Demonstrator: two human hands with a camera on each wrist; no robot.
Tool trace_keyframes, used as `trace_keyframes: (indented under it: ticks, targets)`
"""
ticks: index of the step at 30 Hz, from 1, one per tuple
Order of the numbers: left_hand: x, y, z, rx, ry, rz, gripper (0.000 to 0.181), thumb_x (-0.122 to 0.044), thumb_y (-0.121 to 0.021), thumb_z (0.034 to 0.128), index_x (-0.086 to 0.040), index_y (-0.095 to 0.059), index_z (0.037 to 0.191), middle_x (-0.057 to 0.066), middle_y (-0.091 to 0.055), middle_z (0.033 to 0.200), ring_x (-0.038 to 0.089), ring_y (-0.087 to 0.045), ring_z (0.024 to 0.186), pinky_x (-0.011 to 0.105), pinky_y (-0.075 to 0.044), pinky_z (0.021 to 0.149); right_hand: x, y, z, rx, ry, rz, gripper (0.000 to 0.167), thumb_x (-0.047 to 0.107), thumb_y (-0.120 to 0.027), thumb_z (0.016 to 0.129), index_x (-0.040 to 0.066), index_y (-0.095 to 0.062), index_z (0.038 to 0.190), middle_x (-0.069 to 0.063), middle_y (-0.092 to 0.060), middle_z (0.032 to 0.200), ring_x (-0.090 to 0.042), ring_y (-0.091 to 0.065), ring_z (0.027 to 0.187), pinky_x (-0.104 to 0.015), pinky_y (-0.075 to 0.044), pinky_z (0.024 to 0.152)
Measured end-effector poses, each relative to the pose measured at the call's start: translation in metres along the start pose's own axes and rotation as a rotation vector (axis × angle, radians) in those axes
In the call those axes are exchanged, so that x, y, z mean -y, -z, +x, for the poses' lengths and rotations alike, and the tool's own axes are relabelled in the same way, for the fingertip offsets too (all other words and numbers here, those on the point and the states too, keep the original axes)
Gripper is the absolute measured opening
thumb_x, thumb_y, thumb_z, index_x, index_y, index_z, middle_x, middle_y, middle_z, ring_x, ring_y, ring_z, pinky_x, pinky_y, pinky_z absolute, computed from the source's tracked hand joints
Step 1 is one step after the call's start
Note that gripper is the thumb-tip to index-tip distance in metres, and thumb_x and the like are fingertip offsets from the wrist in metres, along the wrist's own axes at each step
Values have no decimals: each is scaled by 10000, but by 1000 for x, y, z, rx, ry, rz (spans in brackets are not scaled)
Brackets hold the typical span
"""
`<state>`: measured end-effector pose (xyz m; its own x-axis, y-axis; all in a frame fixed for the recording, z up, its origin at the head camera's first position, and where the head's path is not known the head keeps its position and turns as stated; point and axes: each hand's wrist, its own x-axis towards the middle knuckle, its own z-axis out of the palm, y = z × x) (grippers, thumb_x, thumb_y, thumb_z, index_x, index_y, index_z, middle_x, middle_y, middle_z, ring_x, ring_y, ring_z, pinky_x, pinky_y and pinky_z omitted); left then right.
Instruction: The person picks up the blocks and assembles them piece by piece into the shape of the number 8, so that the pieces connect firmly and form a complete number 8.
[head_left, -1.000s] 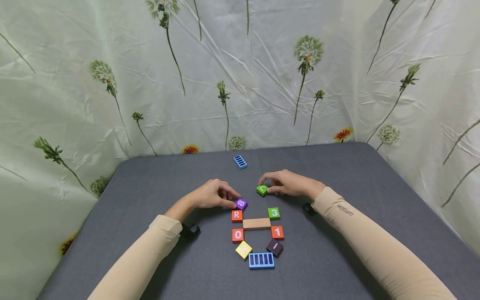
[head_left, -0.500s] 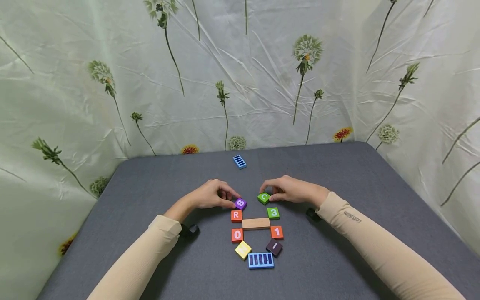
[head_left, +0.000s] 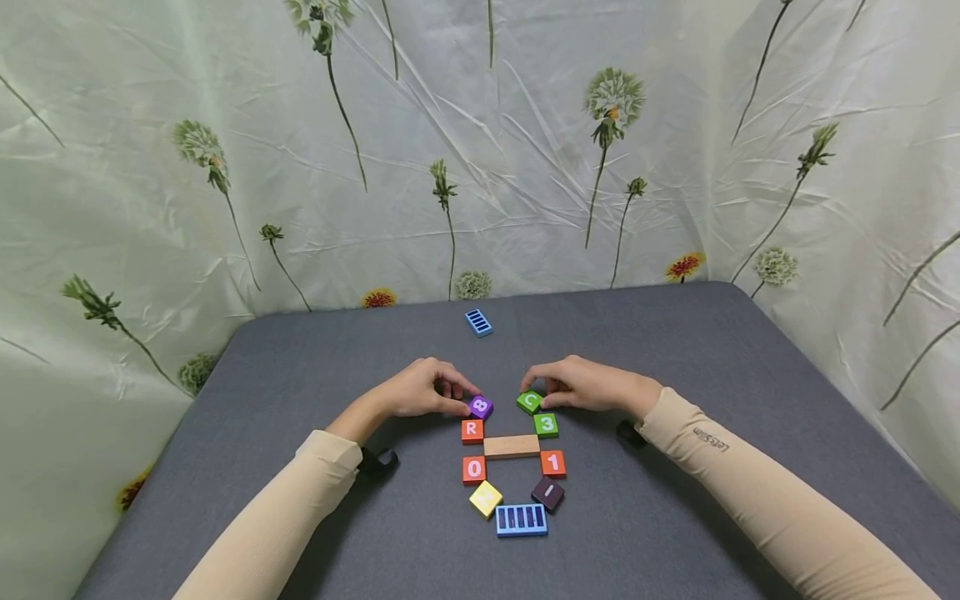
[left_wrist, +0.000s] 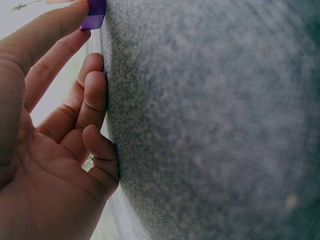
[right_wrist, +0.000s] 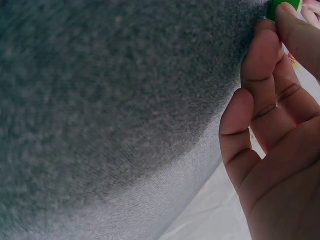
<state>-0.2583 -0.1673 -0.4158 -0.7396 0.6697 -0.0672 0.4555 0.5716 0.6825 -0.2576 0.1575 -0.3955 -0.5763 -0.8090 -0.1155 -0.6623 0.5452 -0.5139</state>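
Observation:
My left hand [head_left: 424, 389] pinches a purple block [head_left: 481, 407] marked 8 between thumb and index finger, just behind the orange R block [head_left: 472, 431]. In the left wrist view the purple block [left_wrist: 94, 16] shows at the top, and the other fingers curl loosely against the cloth. My right hand [head_left: 592, 384] pinches a green block [head_left: 529, 402] marked C, tilted at an angle behind the green 3 block [head_left: 546, 425]. Only a corner of that green block [right_wrist: 292, 5] appears in the right wrist view. A gap separates the purple and green C blocks.
A plain wooden plank [head_left: 512, 447] lies between the two columns of blocks. Nearer are the orange 0 [head_left: 474, 470] and 1 [head_left: 553, 464] blocks, a yellow block [head_left: 486, 499], a dark block [head_left: 548, 493] and a blue slotted block [head_left: 521, 520]. Another blue block [head_left: 478, 322] lies at the back.
My right hand has brought the green C block nearer to me, down close to the green 3 block, turning it slightly. My left hand has stayed on the purple block.

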Motion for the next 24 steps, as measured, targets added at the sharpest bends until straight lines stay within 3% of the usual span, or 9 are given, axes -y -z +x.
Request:
trace_keyframes:
  ticks: [24]
  targets:
    - [1, 0, 0, 1, -1, 7, 268, -261, -846, 932, -199, -834, 1193, -35, -689, 933, 101, -598, 850, 249, -465, 732, -3, -1, -4, 1, 1, 14, 290, 186, -688, 1061, 159, -672, 1349, 45, -637, 881, -40, -527, 753, -240, -469, 705]
